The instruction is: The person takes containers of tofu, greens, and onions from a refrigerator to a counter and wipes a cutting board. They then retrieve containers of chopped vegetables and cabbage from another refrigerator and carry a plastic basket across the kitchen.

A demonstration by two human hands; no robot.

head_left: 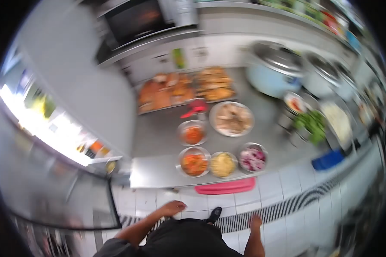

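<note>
- My left hand (172, 208) hangs low in front of my body, above the white floor tiles (283, 184), fingers loosely curled and holding nothing.
- My right hand (255, 222) also hangs at my side over the floor drain grate (278, 210); it is blurred, and I cannot tell whether it is open or closed. Nothing shows in it.
- Both hands are well apart from the steel counter (158, 171); neither touches any item.
- Nearest to the hands: a pink cutting board (225, 187) at the counter's front edge, just beyond my left hand.
- Behind the board, three steel bowls in a row: orange food (194, 163), yellow food (222, 164), chopped red onion (252, 159).
- Further back: a smaller bowl of orange-red food (193, 134), a plate of pale pieces (231, 118), a red utensil (194, 109) and a tray of browned food (185, 89).
- To the right: a large light-blue pot (273, 70), green herbs (311, 124) and a blue item (328, 159) at the counter's edge.
- To the left: a lit refrigerator (51, 128) with its door open.
- Judgement: I am standing before the counter between actions; no item is in hand, so the step is an approach to the bowls.
- Judgement: a next move calls for raising a hand and reaching forward over the board without knocking it off the edge.
</note>
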